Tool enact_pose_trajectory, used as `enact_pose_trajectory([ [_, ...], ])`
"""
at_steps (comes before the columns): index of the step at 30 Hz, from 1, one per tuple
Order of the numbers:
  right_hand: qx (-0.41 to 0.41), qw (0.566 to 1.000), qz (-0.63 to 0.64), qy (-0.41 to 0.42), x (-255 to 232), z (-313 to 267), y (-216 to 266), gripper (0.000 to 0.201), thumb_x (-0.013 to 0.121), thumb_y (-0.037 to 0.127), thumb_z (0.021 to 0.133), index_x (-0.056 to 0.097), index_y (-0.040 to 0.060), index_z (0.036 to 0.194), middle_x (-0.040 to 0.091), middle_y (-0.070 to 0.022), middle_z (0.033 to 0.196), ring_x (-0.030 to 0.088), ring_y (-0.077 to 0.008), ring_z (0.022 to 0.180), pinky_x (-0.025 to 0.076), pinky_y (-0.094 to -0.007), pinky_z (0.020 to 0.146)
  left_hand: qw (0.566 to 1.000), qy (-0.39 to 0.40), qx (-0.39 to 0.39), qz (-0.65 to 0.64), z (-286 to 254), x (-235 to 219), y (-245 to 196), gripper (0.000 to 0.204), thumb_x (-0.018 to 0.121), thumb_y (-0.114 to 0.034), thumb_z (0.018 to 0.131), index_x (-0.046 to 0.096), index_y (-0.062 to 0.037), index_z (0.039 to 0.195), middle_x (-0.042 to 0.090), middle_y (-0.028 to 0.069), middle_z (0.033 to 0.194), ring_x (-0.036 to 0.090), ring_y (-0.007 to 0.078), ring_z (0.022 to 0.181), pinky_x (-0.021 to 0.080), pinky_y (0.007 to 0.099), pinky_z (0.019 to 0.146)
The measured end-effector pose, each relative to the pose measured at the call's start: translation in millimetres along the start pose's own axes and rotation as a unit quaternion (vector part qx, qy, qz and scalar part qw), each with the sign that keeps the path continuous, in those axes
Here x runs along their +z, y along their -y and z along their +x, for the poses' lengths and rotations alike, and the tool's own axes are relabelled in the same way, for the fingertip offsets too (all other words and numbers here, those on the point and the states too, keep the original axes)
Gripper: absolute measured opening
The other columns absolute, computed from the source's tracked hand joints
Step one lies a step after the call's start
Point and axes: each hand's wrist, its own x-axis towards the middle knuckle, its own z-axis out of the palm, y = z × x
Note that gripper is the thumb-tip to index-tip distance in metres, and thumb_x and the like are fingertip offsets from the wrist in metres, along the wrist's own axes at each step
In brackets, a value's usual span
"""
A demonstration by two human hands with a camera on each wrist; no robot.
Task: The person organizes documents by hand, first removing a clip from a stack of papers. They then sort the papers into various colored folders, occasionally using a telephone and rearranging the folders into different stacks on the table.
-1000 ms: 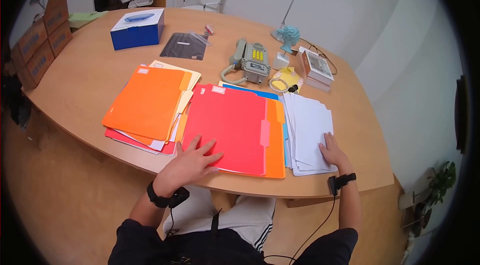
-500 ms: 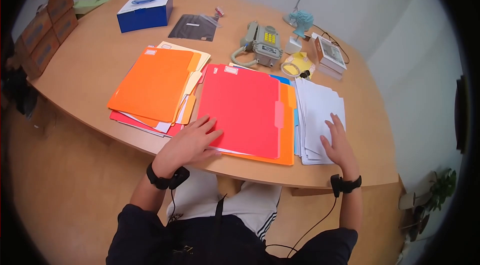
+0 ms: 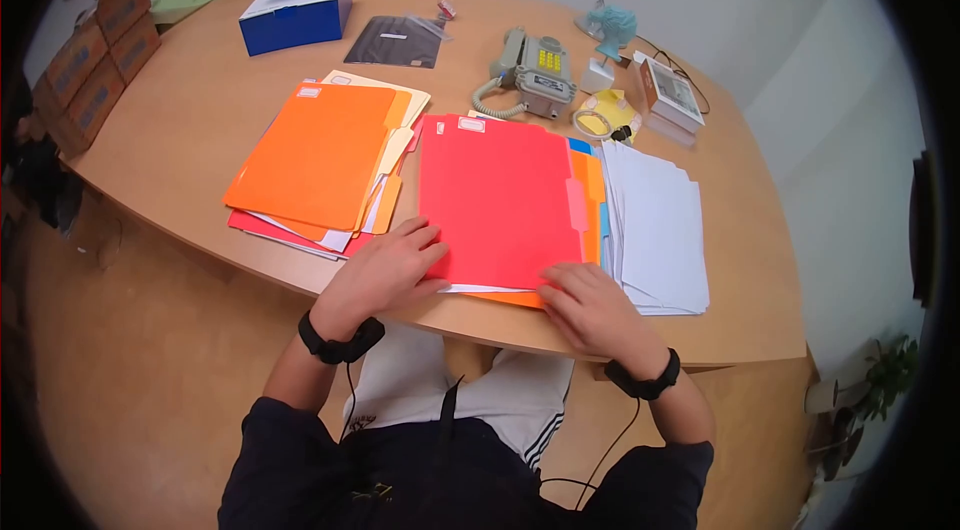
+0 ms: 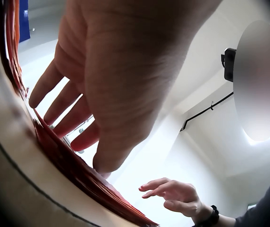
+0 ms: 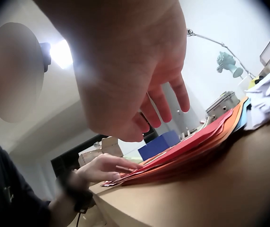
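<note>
A red folder (image 3: 500, 205) lies on top of the middle stack, over an orange folder (image 3: 590, 200). My left hand (image 3: 388, 270) rests on its lower left corner, fingers spread, as the left wrist view also shows. At the lower right corner is my right hand (image 3: 590, 310), fingers extended and slightly bent; in the right wrist view this hand (image 5: 130, 80) appears just above the folders (image 5: 187, 153). Left of this stack lies another one topped by an orange folder (image 3: 320, 155). White papers (image 3: 655, 225) lie at the right of the middle stack.
Behind the stacks are a grey telephone (image 3: 537, 73), a dark folder (image 3: 395, 42), a blue box (image 3: 297, 15), yellow paper with tape (image 3: 607, 115), a teal bust (image 3: 612, 30) and books (image 3: 668, 95). Cardboard boxes (image 3: 95, 65) are at the far left.
My right hand has left the white papers and moved left to the red folder's lower right corner. My left hand has stayed at the lower left corner. The head view has shifted.
</note>
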Motion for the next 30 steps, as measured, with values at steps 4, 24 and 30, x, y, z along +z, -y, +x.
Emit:
enact_pose_trajectory([
  [4, -0.071, 0.995, -0.068, 0.012, 20.6, 23.3, 10.4, 0.028, 0.062, 0.010, 0.080, 0.062, 0.0016, 0.106, 0.060, -0.0073, 0.095, 0.060, -0.0221, 0.089, 0.051, -0.0340, 0.073, 0.998, 0.043, 0.016, 0.033, 3.8, 16.6, 10.4, 0.027, 0.071, -0.022, 0.082, 0.064, -0.0027, 0.101, 0.065, 0.0130, 0.107, 0.061, 0.0296, 0.111, 0.052, 0.0380, 0.091],
  [24, -0.205, 0.966, -0.154, -0.038, 39.5, 47.5, 35.6, 0.010, 0.061, 0.014, 0.073, 0.054, 0.0075, 0.073, 0.044, -0.0033, 0.071, 0.049, -0.0180, 0.064, 0.039, -0.0286, 0.052, 0.998, -0.010, 0.058, 0.015, -2.2, 7.9, 14.4, 0.030, 0.070, -0.030, 0.084, 0.062, -0.0005, 0.088, 0.063, 0.0134, 0.094, 0.061, 0.0293, 0.101, 0.051, 0.0377, 0.090],
  [30, -0.179, 0.981, -0.065, 0.030, 8.2, 10.9, 71.0, 0.026, 0.069, 0.019, 0.076, 0.062, 0.0023, 0.095, 0.060, -0.0120, 0.099, 0.061, -0.0281, 0.095, 0.050, -0.0399, 0.078, 0.999, 0.038, 0.025, 0.014, -1.4, 6.2, 12.6, 0.027, 0.069, -0.026, 0.084, 0.064, -0.0027, 0.096, 0.065, 0.0131, 0.107, 0.061, 0.0282, 0.111, 0.053, 0.0377, 0.089],
])
